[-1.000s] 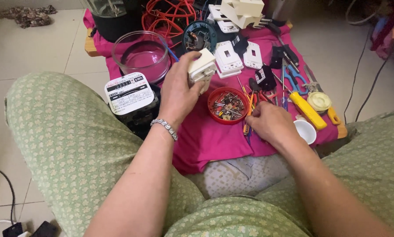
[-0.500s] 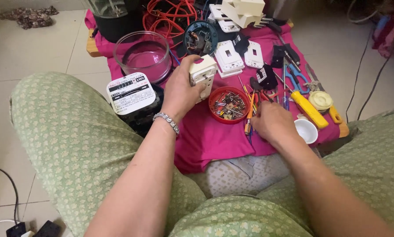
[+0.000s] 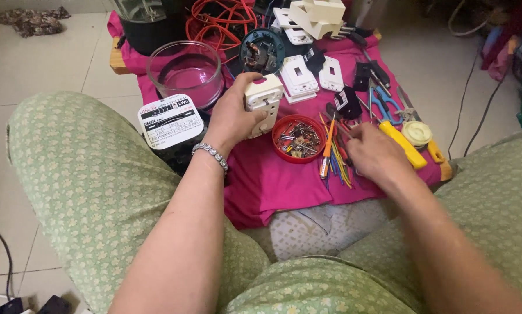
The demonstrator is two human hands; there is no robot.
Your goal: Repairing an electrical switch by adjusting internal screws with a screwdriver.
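Observation:
My left hand [image 3: 232, 116], with a silver bracelet at the wrist, grips a cream wall socket [image 3: 262, 104] upright above the pink cloth [image 3: 272, 186]. Just right of it sits a red round dish [image 3: 299, 138] full of screws. My right hand [image 3: 376, 154] rests palm down on the cloth over a bundle of coloured wires [image 3: 338, 166], its fingers next to an orange-handled screwdriver [image 3: 326, 152]. Whether those fingers pinch anything is hidden.
An electricity meter [image 3: 171, 125], a clear glass cover [image 3: 185, 72], white switch plates [image 3: 299, 78], a coil of red cable [image 3: 217, 17], blue pliers [image 3: 383, 102], a yellow-handled tool [image 3: 401, 142] and a tape roll [image 3: 417, 132] crowd the cloth. My green-trousered knees flank it.
My left hand has tilted the socket a little and kept it by the red dish. My right hand has shifted slightly over the wires beside the orange screwdriver.

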